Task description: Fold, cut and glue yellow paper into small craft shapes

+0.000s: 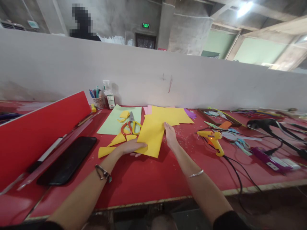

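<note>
A yellow paper sheet (pixel 151 135) lies on the red table (pixel 144 179). My left hand (pixel 131 147) rests at its near left corner, fingers stretched flat with the tips slipping under the edge. My right hand (pixel 170 135) lies flat on the sheet's right edge, fingers extended and pressing down. More yellow sheets (pixel 175 115) lie behind it. Red-handled scissors (pixel 130 125) sit just left of the sheet on a pale green sheet (pixel 112 123), among yellow offcuts (pixel 112 143).
A yellow glue gun (pixel 213 139) with a black cord lies to the right, beyond it tools and paper scraps. A black phone (pixel 68 163) and a red board (pixel 35 131) are on the left. A pen cup (pixel 97 99) stands by the white partition. A person is behind it.
</note>
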A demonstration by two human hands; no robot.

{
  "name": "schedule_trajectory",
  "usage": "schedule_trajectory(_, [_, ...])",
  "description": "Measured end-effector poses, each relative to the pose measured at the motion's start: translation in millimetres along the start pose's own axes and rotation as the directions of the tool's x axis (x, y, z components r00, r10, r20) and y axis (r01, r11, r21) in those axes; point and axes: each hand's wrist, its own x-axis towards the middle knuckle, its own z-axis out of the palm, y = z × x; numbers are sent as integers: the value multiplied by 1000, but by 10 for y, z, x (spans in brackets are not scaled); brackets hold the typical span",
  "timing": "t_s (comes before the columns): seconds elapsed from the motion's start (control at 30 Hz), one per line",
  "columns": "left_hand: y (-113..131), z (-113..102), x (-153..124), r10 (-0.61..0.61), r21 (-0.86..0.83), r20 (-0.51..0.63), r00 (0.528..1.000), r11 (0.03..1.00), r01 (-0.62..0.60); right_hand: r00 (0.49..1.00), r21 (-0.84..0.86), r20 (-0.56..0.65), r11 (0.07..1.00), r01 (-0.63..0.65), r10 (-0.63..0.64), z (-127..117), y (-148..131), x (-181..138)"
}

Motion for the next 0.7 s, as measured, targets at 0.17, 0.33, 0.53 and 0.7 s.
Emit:
schedule_trajectory(0.17, [11, -2, -15, -3, -32, -8, 1000, 999, 2, 998, -103, 60, 995, 9, -3, -5, -8, -14])
schedule_trajectory(0.33, [5, -1, -15, -17, -55, -29, 999, 998, 16, 962, -266, 270, 964, 27, 47, -14, 0, -52])
schedule_trajectory(0.53, [1, 5, -8, 4, -83, -37, 999, 997, -7, 937, -302, 350, 946, 121, -8, -38, 11, -23])
schedule_trajectory(0.7, [-6, 11, 4, -15, -106, -64, 998, 994, 8, 912, -261, 397, 965, 8, 100, -74, 49, -13])
